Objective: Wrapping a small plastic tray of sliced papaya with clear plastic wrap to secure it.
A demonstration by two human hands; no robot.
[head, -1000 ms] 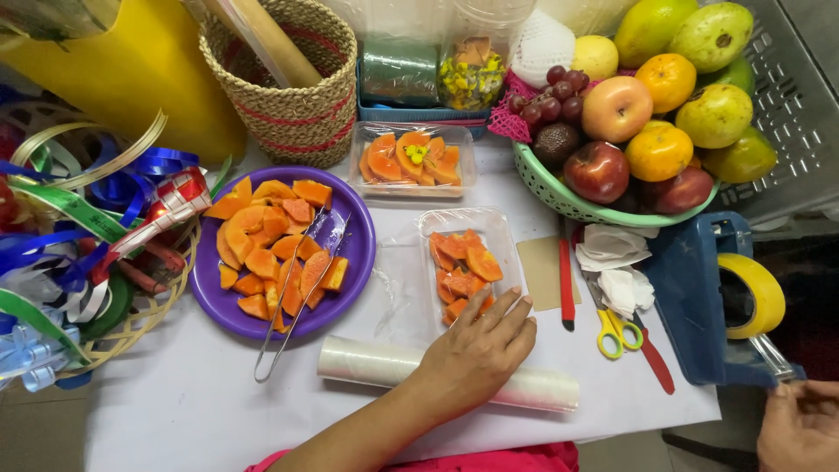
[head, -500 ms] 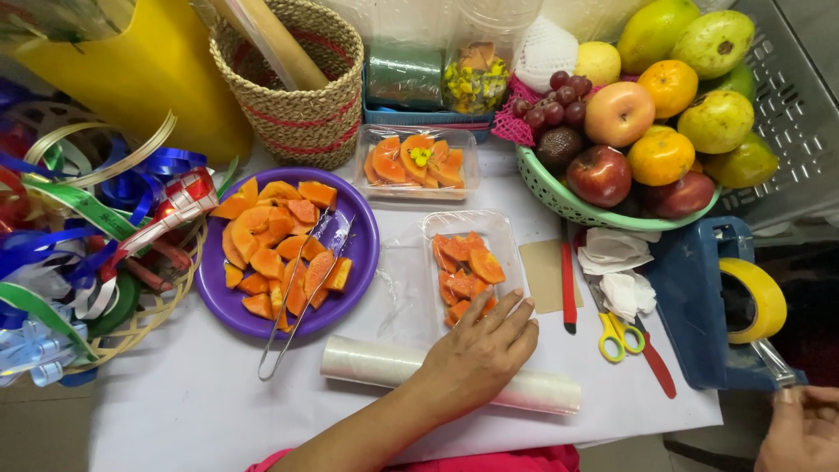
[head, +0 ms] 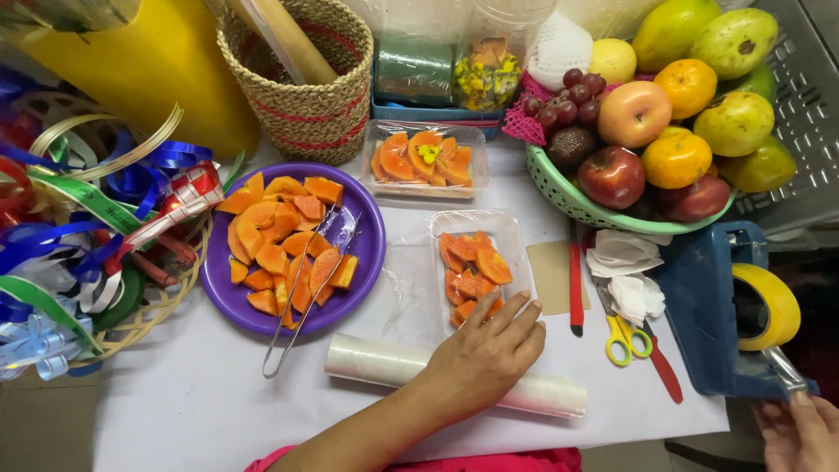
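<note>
My left hand (head: 482, 354) lies flat across a roll of clear cling film (head: 367, 360), fingers stretched onto the near edge of a clear plastic tray (head: 507, 229) of orange papaya pieces (head: 468, 271). A sheet of film runs from the roll over that tray. At the bottom right, my right hand (head: 800, 433) pinches the end of the strip coming off a yellow tape roll (head: 769, 306) in a blue dispenser (head: 703, 315).
A purple plate (head: 363, 262) of papaya slices holds metal tongs (head: 301, 297). A second filled tray (head: 424, 157) sits behind. A green fruit basket (head: 568, 197), a woven basket (head: 301, 92), ribbons (head: 79, 227), yellow-handled scissors (head: 625, 336), a red-handled knife (head: 575, 288) and crumpled tissue (head: 625, 262) surround them.
My right hand has slipped slightly lower at the frame's corner with the tape strip. My left hand stays on the roll and tray.
</note>
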